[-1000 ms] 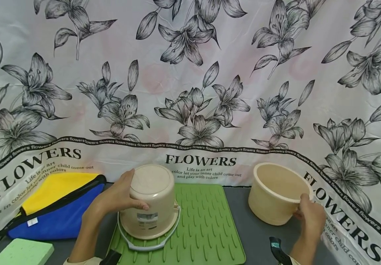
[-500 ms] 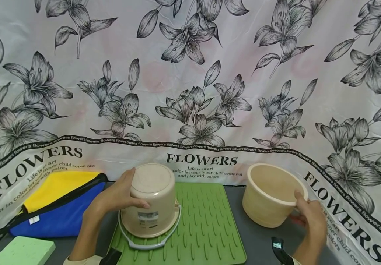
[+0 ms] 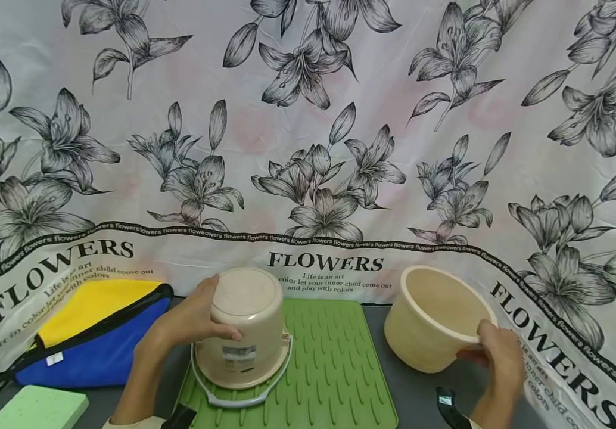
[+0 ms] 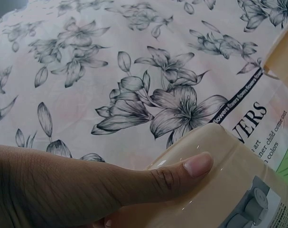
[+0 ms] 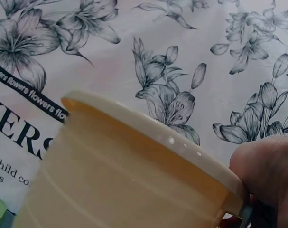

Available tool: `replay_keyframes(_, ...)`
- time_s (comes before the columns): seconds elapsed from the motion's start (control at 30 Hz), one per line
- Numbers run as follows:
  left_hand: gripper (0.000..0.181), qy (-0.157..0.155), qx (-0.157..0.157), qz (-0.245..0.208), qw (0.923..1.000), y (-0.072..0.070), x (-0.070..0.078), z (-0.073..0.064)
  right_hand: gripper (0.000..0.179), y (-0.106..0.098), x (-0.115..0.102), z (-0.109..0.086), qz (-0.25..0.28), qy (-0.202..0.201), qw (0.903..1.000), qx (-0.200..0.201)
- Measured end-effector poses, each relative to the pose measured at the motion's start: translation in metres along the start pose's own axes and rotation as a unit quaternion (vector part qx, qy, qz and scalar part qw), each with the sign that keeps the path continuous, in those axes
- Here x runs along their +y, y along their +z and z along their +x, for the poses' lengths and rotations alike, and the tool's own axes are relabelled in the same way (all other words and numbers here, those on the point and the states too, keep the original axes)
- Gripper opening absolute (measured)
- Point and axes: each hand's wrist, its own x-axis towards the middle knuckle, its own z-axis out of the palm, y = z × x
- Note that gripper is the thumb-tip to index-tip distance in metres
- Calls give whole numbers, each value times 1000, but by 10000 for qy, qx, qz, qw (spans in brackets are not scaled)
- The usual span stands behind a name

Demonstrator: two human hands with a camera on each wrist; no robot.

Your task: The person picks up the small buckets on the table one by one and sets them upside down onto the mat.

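Observation:
An upside-down beige bucket [image 3: 247,292] sits on the green ribbed mat [image 3: 335,357], its grey handle [image 3: 238,402] lying round its rim on the mat. My left hand [image 3: 187,322] grips its side, with the thumb over the front wall above the printed label [image 4: 253,204]. To the right of the mat, a second beige bucket [image 3: 420,339] is tilted with its mouth up and towards my right hand. My right hand [image 3: 501,357] pinches its rim at the near right side. Whether its base touches the table cannot be told. In the right wrist view its wall [image 5: 101,166] fills much of the frame.
A yellow and blue cloth pouch [image 3: 93,333] with black edging lies at the left. In front of it is a pale green block [image 3: 37,408]. Behind everything hangs a white flower-printed cloth [image 3: 308,149], its lower part meeting the dark grey table [image 3: 378,333].
My right hand has brought the second bucket to the left and a little nearer, tipping it more. The left hand and the upside-down bucket stay in place.

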Motion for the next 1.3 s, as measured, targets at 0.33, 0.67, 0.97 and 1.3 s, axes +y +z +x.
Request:
replay_keyframes(0.33, 135, 42, 24, 68, 10000, 2, 2, 4, 17, -4, -19, -8, 299, -292, 9978, -516)
replay_keyframes(0.67, 133, -222, 9, 257, 9994, 3, 10, 4, 39, 9, -42, -19, 512, -733, 9916, -935)
replay_keyframes(0.97, 88, 697, 1475, 176, 9864, 47, 57, 19, 31, 18, -62, -39, 194, -1257, 9848, -1184)
replay_keyframes(1.3, 60, 785, 1295, -1989, 9682, 99, 87, 28, 24, 43, -85, -53, 192, -2287, 9601, -1596)
